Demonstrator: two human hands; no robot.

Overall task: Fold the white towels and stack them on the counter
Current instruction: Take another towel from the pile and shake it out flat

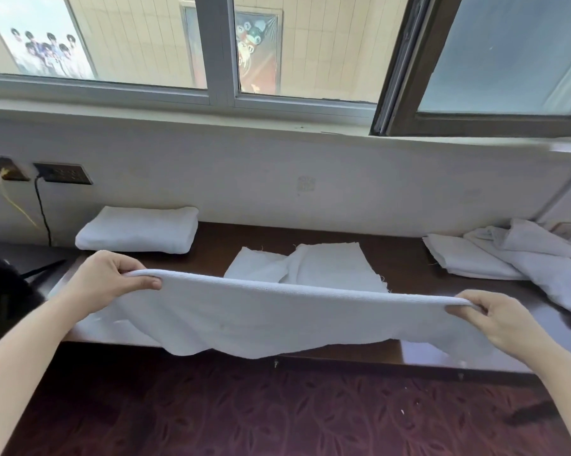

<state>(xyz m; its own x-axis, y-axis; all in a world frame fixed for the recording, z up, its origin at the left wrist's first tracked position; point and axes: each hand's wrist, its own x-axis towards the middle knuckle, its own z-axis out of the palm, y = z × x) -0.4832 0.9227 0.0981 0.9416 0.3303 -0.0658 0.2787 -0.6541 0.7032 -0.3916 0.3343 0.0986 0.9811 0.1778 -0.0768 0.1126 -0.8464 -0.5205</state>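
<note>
Both hands, left hand (pixel 113 281) and right hand (pixel 501 319), pinch the top corners of a towel (pixel 261 317) stretched between them; a folded towel (pixel 139 230) lies beyond the left hand.

I have a white towel (pixel 277 317) stretched left to right over the near edge of the dark wooden counter (pixel 405 261). It is doubled, with the folded edge on top, pinched at its ends by my left hand (pixel 113 281) and right hand (pixel 504 320). Its loose lower edge sags past the counter's front. A folded towel (pixel 137 230) lies far left by the wall. Thin white cloths (pixel 310 266) overlap flat mid-counter. A rumpled towel heap (pixel 514 258) sits far right.
</note>
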